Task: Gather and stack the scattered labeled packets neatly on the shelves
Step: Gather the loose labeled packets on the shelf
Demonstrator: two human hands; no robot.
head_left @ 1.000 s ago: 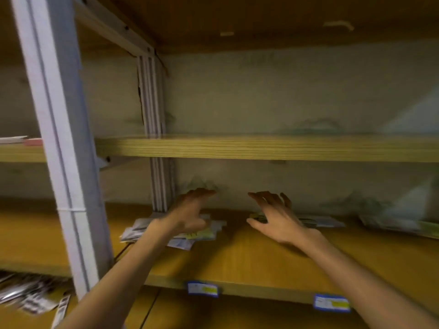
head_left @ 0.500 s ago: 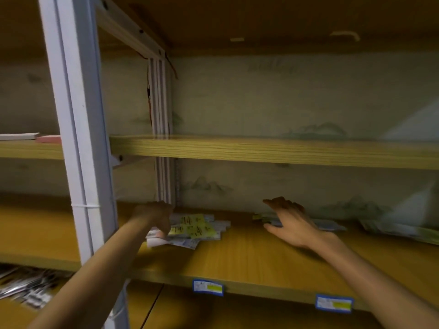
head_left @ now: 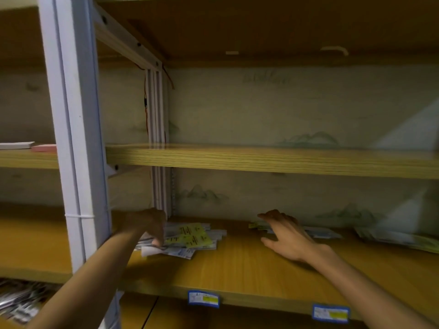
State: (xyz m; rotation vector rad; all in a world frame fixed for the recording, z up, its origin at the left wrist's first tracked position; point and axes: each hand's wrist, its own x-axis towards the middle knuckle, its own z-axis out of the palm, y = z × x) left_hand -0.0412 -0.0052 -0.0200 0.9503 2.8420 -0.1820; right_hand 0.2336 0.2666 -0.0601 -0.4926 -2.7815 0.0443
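Note:
A loose pile of packets with yellow labels (head_left: 190,238) lies on the wooden shelf (head_left: 237,269) near the back left post. My left hand (head_left: 148,226) is at the pile's left edge, its fingers curled round the packets there. A second flat group of packets (head_left: 318,233) lies further right by the back wall. My right hand (head_left: 285,233) rests on that group's left end with fingers spread and fairly straight. More packets (head_left: 399,241) lie at the far right of the same shelf.
A white metal upright (head_left: 73,138) stands in front at left, close to my left forearm. An upper wooden shelf (head_left: 261,160) hangs just above. Blue-framed price tags (head_left: 203,298) sit on the shelf's front edge. Scattered packets (head_left: 16,302) lie on a lower shelf at bottom left.
My left hand moved from on top of the left pile to its left edge and curled round the packets. My right hand shifted right onto the second group.

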